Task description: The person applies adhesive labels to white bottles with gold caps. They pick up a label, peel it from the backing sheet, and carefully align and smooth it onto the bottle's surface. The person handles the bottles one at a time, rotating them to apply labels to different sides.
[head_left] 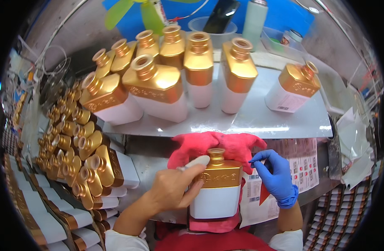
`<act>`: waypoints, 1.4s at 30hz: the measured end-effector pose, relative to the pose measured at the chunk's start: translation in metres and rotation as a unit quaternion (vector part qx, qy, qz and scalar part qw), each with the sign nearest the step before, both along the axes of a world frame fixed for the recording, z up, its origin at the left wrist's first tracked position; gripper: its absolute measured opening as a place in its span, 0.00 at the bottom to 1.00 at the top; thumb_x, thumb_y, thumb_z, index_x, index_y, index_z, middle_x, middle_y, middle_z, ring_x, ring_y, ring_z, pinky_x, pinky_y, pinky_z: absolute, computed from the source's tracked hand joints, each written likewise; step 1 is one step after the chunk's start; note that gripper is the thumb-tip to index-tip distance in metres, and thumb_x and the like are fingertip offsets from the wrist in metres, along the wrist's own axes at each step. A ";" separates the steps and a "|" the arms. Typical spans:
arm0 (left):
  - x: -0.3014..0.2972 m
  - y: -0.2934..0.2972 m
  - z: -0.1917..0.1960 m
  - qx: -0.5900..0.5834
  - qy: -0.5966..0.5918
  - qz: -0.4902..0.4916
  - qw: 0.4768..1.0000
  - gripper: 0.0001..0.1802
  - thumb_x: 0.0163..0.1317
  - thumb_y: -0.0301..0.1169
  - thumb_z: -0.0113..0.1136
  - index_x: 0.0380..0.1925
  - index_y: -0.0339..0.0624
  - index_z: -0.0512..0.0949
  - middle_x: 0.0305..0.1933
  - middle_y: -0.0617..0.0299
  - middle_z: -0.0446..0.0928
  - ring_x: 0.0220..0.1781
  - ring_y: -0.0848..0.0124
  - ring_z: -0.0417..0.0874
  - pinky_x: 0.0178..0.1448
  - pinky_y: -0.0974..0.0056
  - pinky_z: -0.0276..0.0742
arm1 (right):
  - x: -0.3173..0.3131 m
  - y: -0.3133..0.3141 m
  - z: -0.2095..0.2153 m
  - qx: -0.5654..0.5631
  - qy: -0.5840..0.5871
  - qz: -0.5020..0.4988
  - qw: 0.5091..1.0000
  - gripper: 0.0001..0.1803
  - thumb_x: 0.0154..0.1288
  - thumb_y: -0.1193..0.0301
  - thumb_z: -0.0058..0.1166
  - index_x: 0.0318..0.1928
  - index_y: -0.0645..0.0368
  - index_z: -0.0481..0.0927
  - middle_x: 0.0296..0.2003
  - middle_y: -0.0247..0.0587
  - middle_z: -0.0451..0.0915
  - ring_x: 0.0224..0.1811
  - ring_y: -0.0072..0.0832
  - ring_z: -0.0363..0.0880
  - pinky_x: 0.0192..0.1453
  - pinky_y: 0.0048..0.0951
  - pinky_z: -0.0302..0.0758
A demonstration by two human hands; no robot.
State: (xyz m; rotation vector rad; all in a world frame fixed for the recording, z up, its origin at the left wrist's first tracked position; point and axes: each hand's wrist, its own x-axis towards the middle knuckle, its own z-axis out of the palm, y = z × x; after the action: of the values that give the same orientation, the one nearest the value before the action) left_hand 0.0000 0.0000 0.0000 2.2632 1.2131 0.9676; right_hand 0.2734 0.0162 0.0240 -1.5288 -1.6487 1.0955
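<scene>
In front of me a flat white bottle (215, 196) with a gold embossed shoulder and neck stands on red cloth (200, 144). My left hand (175, 186) is closed on its left side, thumb on the gold front and the index finger, in a white finger cover (198, 162), beside the neck. To the right of the bottle, my right hand (275, 175), in a blue glove, is apart from it. Its fingertips are pinched together; anything between them is too small to make out. Beneath that hand lie a printed sheet (250, 213) and a small red pointed piece (264, 193).
Several gold-topped bottles (198, 62) stand on a grey raised shelf (179, 125), with another bottle (293, 88) at its right. Many more bottles (108, 167) are piled at left. White sheets (353, 146) hang at right. A green bottle (254, 23) and a phone (220, 16) are behind.
</scene>
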 end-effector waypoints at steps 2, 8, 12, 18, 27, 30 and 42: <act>-0.017 0.007 0.001 0.007 0.076 -0.071 0.995 0.17 0.50 0.31 0.65 0.43 0.50 0.78 0.26 0.62 0.80 0.18 0.63 0.78 0.21 0.62 0.70 | -0.004 -0.005 0.003 0.010 -0.026 -0.004 1.000 0.06 0.60 0.76 0.57 0.38 0.59 0.80 0.29 0.32 0.79 0.17 0.11 0.64 0.22 0.18 0.63; 0.004 0.026 0.034 0.092 0.270 -0.162 0.945 0.18 0.50 0.37 0.65 0.42 0.51 0.77 0.18 0.66 0.74 0.14 0.66 0.73 0.19 0.64 0.67 | 0.006 -0.022 -0.005 0.018 0.048 0.073 0.996 0.07 0.58 0.74 0.60 0.38 0.56 0.80 0.31 0.34 0.80 0.19 0.17 0.72 0.25 0.19 0.71; 0.021 0.043 0.050 0.137 0.280 -0.244 0.918 0.21 0.56 0.42 0.62 0.47 0.48 0.74 0.20 0.67 0.71 0.15 0.70 0.71 0.19 0.66 0.66 | 0.003 -0.039 -0.015 0.057 0.067 0.119 0.989 0.08 0.58 0.68 0.61 0.38 0.53 0.80 0.31 0.35 0.80 0.21 0.24 0.77 0.27 0.23 0.75; 0.054 0.055 0.072 0.066 0.420 -0.269 0.864 0.26 0.57 0.51 0.58 0.48 0.45 0.74 0.34 0.62 0.80 0.18 0.70 0.72 0.24 0.67 0.70 | -0.011 -0.052 -0.020 0.178 -0.058 0.204 0.961 0.14 0.55 0.57 0.63 0.36 0.52 0.80 0.26 0.33 0.77 0.20 0.28 0.77 0.22 0.27 0.72; 0.021 0.040 0.032 0.178 0.170 -0.113 0.963 0.49 0.40 0.61 0.69 0.53 0.35 0.70 0.26 0.59 0.75 0.16 0.70 0.70 0.23 0.67 0.68 | 0.013 -0.044 -0.027 0.094 0.012 0.206 0.974 0.15 0.56 0.56 0.63 0.34 0.54 0.80 0.24 0.34 0.77 0.19 0.25 0.76 0.22 0.25 0.71; 0.007 -0.021 0.018 -0.040 0.148 0.078 0.985 0.58 0.33 0.65 0.71 0.57 0.31 0.65 0.30 0.55 0.77 0.19 0.71 0.72 0.21 0.66 0.68 | 0.036 -0.029 -0.034 -0.092 0.228 0.070 0.967 0.12 0.60 0.63 0.61 0.38 0.58 0.79 0.30 0.34 0.80 0.26 0.23 0.80 0.32 0.22 0.75; 0.006 -0.047 -0.006 -0.051 0.103 0.037 0.993 0.70 0.24 0.65 0.74 0.63 0.27 0.59 0.39 0.53 0.78 0.21 0.75 0.66 0.24 0.71 0.64 | 0.056 0.000 -0.017 -0.232 0.330 -0.085 0.911 0.08 0.63 0.74 0.54 0.40 0.65 0.78 0.37 0.39 0.81 0.42 0.23 0.78 0.51 0.26 0.74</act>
State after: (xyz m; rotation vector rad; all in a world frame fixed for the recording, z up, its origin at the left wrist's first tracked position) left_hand 0.0059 -0.0474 -0.0061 2.2951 1.4079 0.6944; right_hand 0.3297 0.0163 0.0072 -1.3122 -0.8124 1.7467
